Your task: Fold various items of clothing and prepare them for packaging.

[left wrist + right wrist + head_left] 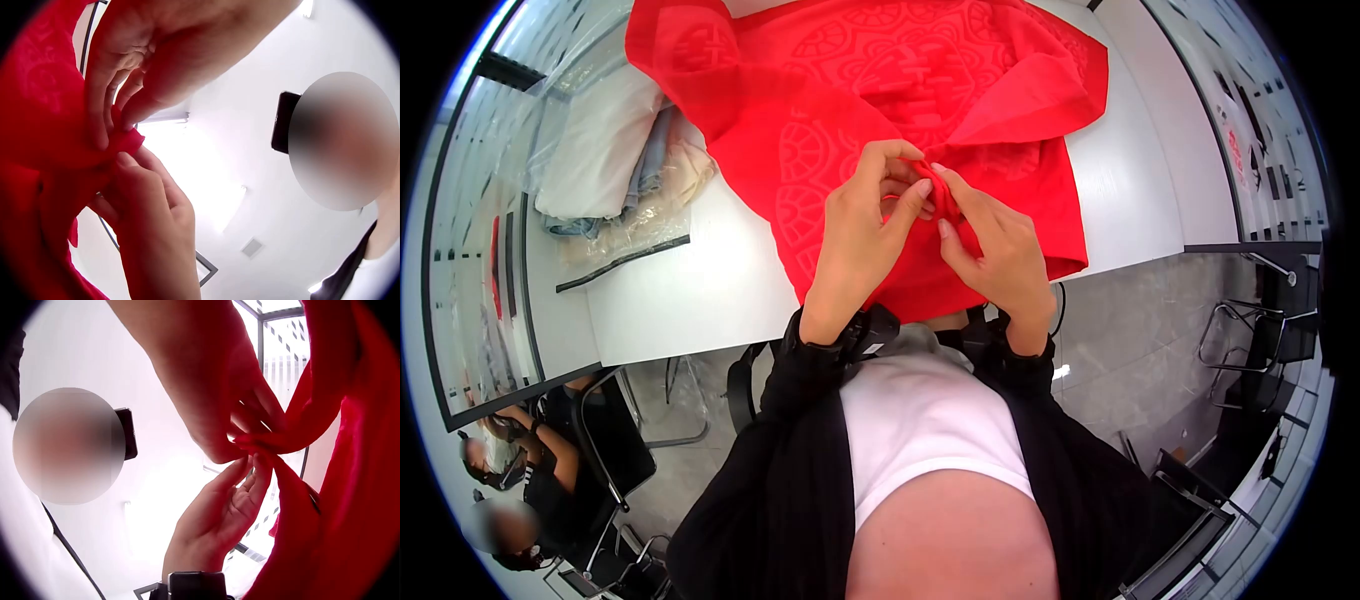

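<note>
Left hand and right hand, fingers curled, pinch one small fold of the red cloth. The rest lies rumpled toward twelve o'clock, so the work looks barely begun.

The room is bright and evenly lit from overhead. The white table gives back a soft sheen, and the red cloth carries only shallow shadows in its folds. The head view is sharp in the middle but bends hard toward its round black border, where the chairs curve. Both wrist views look up into the ceiling, where a ceiling light strip and the glow around it burn out to plain white. Against that glare the left hand and right hand sit close to the lens, shaded and soft-edged, and the red cloth beside them blurs into flat colour.
</note>
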A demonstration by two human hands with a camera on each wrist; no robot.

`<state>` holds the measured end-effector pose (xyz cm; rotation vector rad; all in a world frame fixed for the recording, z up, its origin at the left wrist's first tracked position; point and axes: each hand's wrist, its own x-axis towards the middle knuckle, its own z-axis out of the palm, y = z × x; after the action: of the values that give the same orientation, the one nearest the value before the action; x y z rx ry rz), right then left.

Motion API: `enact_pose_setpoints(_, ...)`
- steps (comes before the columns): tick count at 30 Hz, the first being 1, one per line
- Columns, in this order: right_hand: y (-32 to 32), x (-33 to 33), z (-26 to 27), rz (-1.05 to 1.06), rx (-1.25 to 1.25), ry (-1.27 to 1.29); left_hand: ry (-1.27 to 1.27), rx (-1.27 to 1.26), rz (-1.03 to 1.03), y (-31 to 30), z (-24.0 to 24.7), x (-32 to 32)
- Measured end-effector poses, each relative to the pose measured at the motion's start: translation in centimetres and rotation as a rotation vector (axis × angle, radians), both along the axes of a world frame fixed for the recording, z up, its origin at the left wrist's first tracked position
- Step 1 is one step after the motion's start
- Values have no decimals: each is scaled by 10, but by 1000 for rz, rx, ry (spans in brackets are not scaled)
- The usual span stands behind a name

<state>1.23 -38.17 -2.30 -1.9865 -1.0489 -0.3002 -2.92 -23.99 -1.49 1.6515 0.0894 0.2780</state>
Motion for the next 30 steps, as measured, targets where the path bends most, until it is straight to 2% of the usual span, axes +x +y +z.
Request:
enact_pose_setpoints(10, 3, -1, -11, -157, 7, 116, -12, 233, -63, 0, -1, -6)
enact_pose_setpoints(12, 2, 1, -3, -138, 50, 218, -21, 269, -91, 1, 6, -11)
enact_pose_setpoints(14, 1, 9, 4, -120, 63, 297, -83, 536, -67, 2, 8, -21)
enact_pose_setpoints(15, -2, 15, 8, -76, 31, 263, -118, 672, -52, 3, 9, -26)
enact_pose_setpoints(16, -8, 23, 16, -36, -22, 257, -113, 747, -141, 7, 14, -33)
enact_pose_setpoints(20, -23, 50, 53, 132, -262, 189, -212, 775, -574, 16, 8, -57)
enact_pose_setpoints(22, -22, 67, 65, 223, -389, 256, -320, 796, -646, 6, 6, -61)
enact_pose_setpoints(24, -17, 91, 64, 357, -388, 272, -439, 796, -755, -10, -5, -64)
enact_pose_setpoints(25, -14, 96, 65, 425, -388, 277, -391, 779, -778, -15, -10, -65)
enact_pose_setpoints(27, -9, 97, 82, 419, -516, 298, -296, 746, -817, -22, -19, -66)
enact_pose_setpoints(28, -6, 98, 89, 418, -580, 303, -292, 924, -743, -27, -25, -65)
enact_pose_setpoints(30, -4, 99, 91, 459, -647, 245, -245, 1115, -659, -34, -31, -67)
